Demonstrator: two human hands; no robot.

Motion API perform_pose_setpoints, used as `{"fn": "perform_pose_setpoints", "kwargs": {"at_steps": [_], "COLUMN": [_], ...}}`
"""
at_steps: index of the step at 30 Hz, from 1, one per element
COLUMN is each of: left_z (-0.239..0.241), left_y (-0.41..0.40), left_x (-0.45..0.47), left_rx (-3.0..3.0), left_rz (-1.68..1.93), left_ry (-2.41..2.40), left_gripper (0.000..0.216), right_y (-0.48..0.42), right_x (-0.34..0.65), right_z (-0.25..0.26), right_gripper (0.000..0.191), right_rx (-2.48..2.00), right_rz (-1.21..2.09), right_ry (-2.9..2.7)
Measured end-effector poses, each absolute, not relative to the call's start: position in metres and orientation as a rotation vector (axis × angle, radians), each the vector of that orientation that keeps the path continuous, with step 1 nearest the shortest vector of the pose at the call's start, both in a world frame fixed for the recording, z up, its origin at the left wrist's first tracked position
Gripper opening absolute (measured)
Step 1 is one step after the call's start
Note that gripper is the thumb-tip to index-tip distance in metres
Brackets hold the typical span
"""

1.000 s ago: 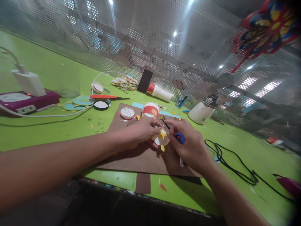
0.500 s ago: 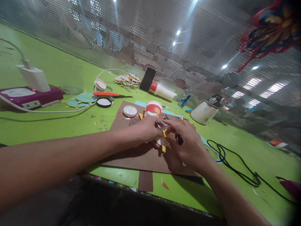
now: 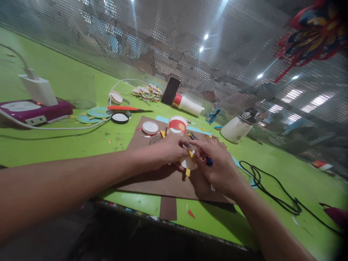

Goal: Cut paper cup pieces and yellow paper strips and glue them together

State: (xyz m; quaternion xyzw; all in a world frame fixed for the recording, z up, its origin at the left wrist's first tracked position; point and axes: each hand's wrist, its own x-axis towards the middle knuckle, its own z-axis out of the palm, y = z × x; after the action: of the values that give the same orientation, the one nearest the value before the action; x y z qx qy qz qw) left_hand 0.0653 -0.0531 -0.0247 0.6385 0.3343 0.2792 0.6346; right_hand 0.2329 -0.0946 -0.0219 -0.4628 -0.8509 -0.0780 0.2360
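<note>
My left hand is closed around the edge of a small white round paper piece, which looks like a cut cup bottom. A yellow paper strip sticks out from its lower edge. Another yellow paper piece sits at its top, where the fingertips of my right hand pinch it, partly hiding it. Both hands are over a brown board. Just behind them stands a red and white paper cup. A dark object with orange parts lies partly hidden beside my right hand.
A round white lid-like piece lies on the board. Behind it are an orange-handled cutter, a phone, stacked cups and a white bottle. Black cable lies right; a purple power strip left.
My right hand's fingers have shifted slightly at the yellow paper piece, and more of the white round piece's face shows. My left hand keeps its place.
</note>
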Motion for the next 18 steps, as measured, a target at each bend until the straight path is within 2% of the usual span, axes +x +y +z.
{"fn": "perform_pose_setpoints", "kwargs": {"at_steps": [10,18], "left_z": [-0.033,-0.038], "left_y": [-0.049,-0.047], "left_x": [0.068,0.071], "left_rx": [1.376,1.417], "left_rz": [0.716,0.742], "left_ry": [0.8,0.795], "left_gripper": [0.006,0.01], "right_y": [-0.097,-0.1], "right_x": [0.232,0.228], "right_z": [-0.021,-0.025], "right_gripper": [0.036,0.047], "right_rx": [-1.212,-1.251], "right_rz": [-0.184,-0.389], "right_ry": [-2.333,-2.373]}}
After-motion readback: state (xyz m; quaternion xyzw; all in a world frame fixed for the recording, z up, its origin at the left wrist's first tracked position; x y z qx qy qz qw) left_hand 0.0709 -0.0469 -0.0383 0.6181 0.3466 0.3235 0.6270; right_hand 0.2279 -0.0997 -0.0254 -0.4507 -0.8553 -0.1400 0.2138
